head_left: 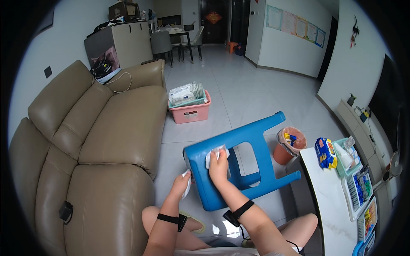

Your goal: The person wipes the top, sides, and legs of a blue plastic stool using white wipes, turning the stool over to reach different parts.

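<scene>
A blue plastic stool is tipped on its side in front of me, its legs pointing away to the right. My right hand is closed around a crumpled white wipe and presses it against the stool's side, next to the opening. At the stool's left edge, my left hand grips a second white wipe, which hangs partly below the fingers. Whether the left fingertips touch the stool is hard to tell. Both forearms wear black straps.
A brown leather sofa runs along the left. Beyond the stool stands a pink bin of packages. To the right are a lined trash bin and a white table carrying a blue-and-yellow wipes pack and several baskets.
</scene>
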`<state>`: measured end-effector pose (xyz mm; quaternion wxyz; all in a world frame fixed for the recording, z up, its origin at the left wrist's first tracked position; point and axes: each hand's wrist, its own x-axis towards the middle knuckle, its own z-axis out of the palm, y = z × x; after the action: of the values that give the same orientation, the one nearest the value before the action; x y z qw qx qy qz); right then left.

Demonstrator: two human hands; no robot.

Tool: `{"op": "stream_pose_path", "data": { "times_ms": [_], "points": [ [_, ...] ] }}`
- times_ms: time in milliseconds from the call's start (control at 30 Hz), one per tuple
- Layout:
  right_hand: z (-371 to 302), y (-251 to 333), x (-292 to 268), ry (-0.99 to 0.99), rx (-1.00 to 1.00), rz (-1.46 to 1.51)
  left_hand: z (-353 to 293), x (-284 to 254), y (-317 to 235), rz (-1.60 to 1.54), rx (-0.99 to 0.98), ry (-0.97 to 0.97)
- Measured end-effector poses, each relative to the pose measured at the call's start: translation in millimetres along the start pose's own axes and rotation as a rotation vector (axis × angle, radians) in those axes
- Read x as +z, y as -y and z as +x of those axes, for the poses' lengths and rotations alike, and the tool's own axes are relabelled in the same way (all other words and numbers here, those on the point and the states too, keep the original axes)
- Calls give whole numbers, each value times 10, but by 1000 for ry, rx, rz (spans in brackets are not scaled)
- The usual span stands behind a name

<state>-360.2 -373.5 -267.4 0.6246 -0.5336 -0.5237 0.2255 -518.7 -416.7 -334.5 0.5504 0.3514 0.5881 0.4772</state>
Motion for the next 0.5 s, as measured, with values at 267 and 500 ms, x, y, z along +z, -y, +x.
{"op": "stream_pose_path", "data": {
  "times_ms": [267, 500],
  "points": [
    [-462, -389, 197, 84, 77, -88, 118, -223, 242, 268, -192, -103],
    [-696, -634, 407, 108, 126, -34, 572, -371, 784, -18, -396, -40]
  ]
}}
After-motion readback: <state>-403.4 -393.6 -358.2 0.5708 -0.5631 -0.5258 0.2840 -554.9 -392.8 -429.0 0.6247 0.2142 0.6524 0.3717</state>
